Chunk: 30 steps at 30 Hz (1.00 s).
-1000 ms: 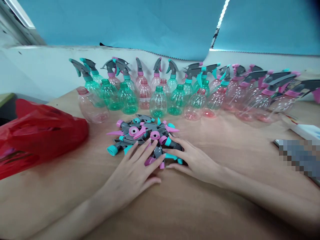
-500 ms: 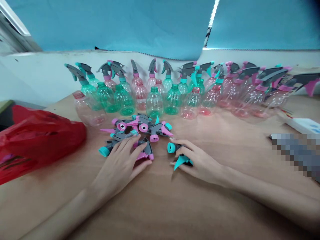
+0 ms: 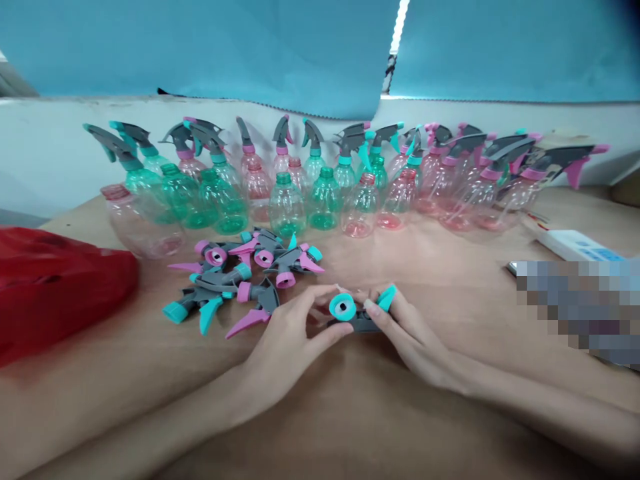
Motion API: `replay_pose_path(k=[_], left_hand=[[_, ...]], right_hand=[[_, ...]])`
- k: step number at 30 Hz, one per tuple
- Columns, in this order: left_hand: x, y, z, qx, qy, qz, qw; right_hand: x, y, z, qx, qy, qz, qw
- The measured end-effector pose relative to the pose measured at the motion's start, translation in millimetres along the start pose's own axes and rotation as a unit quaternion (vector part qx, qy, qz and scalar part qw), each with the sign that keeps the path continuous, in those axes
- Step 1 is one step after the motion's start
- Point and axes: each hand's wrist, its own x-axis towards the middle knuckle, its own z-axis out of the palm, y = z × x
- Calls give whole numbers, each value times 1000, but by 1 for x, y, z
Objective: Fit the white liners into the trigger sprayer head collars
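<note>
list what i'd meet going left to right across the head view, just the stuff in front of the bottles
red plastic bag, loose spray heads, left hand, turquoise-collared spray head, right hand, white object with blue markings

The right hand holds a teal-collared spray head — the left hand curls close around its collar. Loose spray heads lie nearby, bottles standing behind.

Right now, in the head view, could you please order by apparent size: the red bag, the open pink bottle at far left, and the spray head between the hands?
1. Red bag, largest even though the picture edge cuts it
2. Open pink bottle
3. Turquoise-collared spray head, partly covered
</note>
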Motion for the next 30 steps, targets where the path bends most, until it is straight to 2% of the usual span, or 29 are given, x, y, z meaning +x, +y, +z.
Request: replay_pose_path(k=[3, 8, 11, 16, 18, 24, 30], left_hand=[[4, -3, 11, -96, 10, -33, 995], [12, 2, 22, -100, 16, -52, 994], [16, 10, 24, -52, 17, 2, 998], [19, 14, 28, -20, 33, 173, 984], [20, 11, 29, -8, 29, 191, 981], [19, 4, 31, 67, 10, 149, 986], [19, 0, 35, 128, -10, 30, 991]], right_hand=[[-9, 3, -1, 6, -3, -13, 1000], [-15, 9, -11, -23, -15, -13, 1000], [-11, 17, -23, -63, -9, 17, 998], [-2, 25, -34, -100, -40, 14, 994], [-1, 26, -33, -108, -41, 7, 993], [-1, 24, -28, -98, -48, 2, 994], [1, 17, -28, -36, -56, 26, 997]])
